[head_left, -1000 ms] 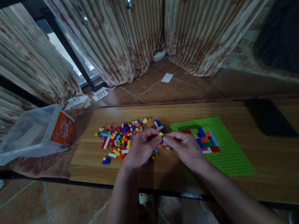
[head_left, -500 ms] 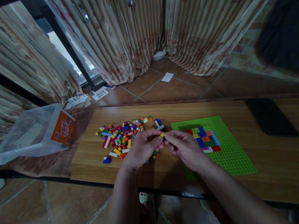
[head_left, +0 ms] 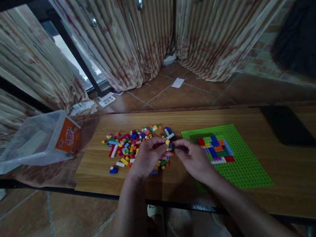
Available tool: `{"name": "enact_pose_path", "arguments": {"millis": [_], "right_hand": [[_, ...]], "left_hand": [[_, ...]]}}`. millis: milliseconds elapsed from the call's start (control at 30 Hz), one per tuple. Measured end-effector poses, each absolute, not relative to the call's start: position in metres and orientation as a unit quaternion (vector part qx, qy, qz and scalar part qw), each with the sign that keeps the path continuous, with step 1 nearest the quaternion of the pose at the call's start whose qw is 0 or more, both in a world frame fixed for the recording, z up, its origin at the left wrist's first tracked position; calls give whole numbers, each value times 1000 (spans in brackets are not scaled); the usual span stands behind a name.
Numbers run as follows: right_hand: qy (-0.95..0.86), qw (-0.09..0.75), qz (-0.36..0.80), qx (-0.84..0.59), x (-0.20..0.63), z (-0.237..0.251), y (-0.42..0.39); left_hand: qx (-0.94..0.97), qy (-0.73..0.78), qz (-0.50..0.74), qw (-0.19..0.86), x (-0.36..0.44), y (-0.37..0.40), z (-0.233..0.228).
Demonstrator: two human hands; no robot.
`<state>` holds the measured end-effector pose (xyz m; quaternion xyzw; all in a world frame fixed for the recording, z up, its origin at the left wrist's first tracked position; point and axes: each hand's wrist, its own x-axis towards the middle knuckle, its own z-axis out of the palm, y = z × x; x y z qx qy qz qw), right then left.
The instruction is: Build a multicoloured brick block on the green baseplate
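left side: loose brick pile [head_left: 134,145] covers the wood, clear tub [head_left: 37,140] further out at the table [head_left: 298,170] edge
centre: both hands meet over the pile's right edge, no gap between
right: green baseplate [head_left: 240,166], built bricks [head_left: 216,149] only in its far-left part
far right: bare wood, then black phone [head_left: 288,126]
near edge: bare strip
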<state>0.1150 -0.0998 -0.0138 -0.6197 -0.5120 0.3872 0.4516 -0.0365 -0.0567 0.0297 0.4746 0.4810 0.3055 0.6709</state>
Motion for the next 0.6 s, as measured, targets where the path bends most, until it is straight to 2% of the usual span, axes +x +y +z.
{"name": "enact_pose_path", "arguments": {"millis": [133, 433, 600], "right_hand": [[-590, 422, 330, -604, 114, -11, -106], [-504, 478, 482, -534, 113, -4, -107], [-421, 512, 467, -585, 111, -5, -102]], "left_hand": [[489, 497, 295, 654, -36, -56, 27], [507, 467, 299, 660, -32, -57, 28], [522, 459, 301, 652, -31, -58, 28]]}}
